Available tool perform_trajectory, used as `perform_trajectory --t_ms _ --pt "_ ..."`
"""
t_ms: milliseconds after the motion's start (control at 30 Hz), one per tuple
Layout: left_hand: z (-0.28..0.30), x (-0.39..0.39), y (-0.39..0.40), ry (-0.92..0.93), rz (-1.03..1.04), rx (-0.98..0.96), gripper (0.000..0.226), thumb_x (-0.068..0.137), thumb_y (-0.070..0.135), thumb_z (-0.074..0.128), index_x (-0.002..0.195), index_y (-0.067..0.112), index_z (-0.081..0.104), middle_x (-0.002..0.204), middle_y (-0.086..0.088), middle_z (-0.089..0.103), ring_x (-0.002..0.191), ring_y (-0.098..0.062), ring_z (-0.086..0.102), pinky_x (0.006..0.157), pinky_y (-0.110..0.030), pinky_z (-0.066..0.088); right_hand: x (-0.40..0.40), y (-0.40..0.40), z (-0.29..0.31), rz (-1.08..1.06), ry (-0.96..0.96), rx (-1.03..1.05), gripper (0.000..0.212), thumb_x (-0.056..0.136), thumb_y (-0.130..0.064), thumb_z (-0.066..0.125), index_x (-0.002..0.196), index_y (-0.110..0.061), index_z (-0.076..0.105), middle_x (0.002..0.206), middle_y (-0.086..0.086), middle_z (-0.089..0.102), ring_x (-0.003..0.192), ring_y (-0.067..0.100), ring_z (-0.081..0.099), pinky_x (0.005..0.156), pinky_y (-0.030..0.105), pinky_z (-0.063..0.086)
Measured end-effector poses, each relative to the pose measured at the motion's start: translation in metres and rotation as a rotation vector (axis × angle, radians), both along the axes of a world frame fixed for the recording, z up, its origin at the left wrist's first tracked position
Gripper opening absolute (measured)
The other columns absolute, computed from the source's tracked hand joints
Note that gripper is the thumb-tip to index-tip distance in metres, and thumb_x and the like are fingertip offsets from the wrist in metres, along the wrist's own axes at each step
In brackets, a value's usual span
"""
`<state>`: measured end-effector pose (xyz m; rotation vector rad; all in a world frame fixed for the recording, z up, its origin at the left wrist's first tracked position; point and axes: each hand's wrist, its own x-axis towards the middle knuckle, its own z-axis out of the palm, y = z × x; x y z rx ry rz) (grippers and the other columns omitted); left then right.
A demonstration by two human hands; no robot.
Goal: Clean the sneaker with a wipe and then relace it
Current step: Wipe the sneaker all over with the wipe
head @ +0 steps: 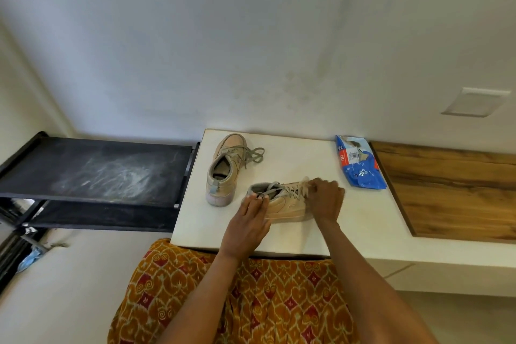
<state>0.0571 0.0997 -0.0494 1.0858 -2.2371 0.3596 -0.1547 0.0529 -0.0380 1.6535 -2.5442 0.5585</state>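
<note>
Sneaker (284,205) lies crosswise, toe right; left hand (247,222) and right hand (325,198) each pinch its lace (282,190)

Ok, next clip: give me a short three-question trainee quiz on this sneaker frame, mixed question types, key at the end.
1. True or false: both hands are on the near sneaker.
2. Multiple choice: the blue wipes packet lies A) on the black rack, B) on the white table to the right of the shoes, C) inside the far sneaker.
3. Short answer: what does the left hand pinch?

Key:
1. True; the right hand is at the toe-end laces, the left at the collar.
2. B.
3. The grey lace at the near sneaker's opening.
</note>
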Motion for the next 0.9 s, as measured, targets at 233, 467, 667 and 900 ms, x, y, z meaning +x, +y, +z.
perform_trajectory --t_ms 233,467,667,900 --pt "-0.007 -0.005 -0.005 0.034 0.012 0.104 0.035 0.082 0.012 0.064 0.115 0.001 0.063 0.109 -0.015 0.058 0.103 -0.029 0.047 0.079 -0.036 0.056 -0.007 -0.013 0.008 -0.167 -0.024 0.015 0.018 0.090 -0.017 0.055 0.101 -0.014 0.068 0.090 0.010 0.070 0.095 0.029 0.055 0.078 0.038 0.035" --pt "-0.006 -0.015 -0.009 0.136 0.082 0.194 0.057 0.060 -0.011 0.077 0.114 0.005 0.065 0.103 -0.016 0.059 0.100 -0.030 0.047 0.078 -0.036 0.057 0.010 -0.020 0.006 0.252 -0.117 0.038 0.024 0.094 -0.024 0.050 0.107 -0.021 0.071 0.100 0.007 0.070 0.099 0.026 0.054 0.083 0.035 0.035" --pt "-0.001 -0.014 -0.008 0.093 0.094 0.253 0.054 0.062 -0.007 0.079 0.112 0.007 0.066 0.100 -0.015 0.061 0.092 -0.034 0.061 0.070 -0.032 0.057 0.027 -0.030 0.025 0.625 -0.178 0.069 0.021 0.091 -0.020 0.056 0.106 -0.021 0.072 0.095 0.007 0.070 0.095 0.026 0.055 0.081 0.037 0.039" --pt "0.003 -0.017 -0.004 0.108 0.124 0.299 0.055 0.061 -0.007 0.079 0.112 0.009 0.067 0.100 -0.013 0.061 0.093 -0.030 0.060 0.068 -0.028 0.058 -0.019 -0.012 0.017 0.513 0.324 0.007 0.025 0.055 -0.013 0.087 0.074 -0.024 0.076 0.061 0.000 0.061 0.066 0.025 0.058 0.056 0.032 0.041"
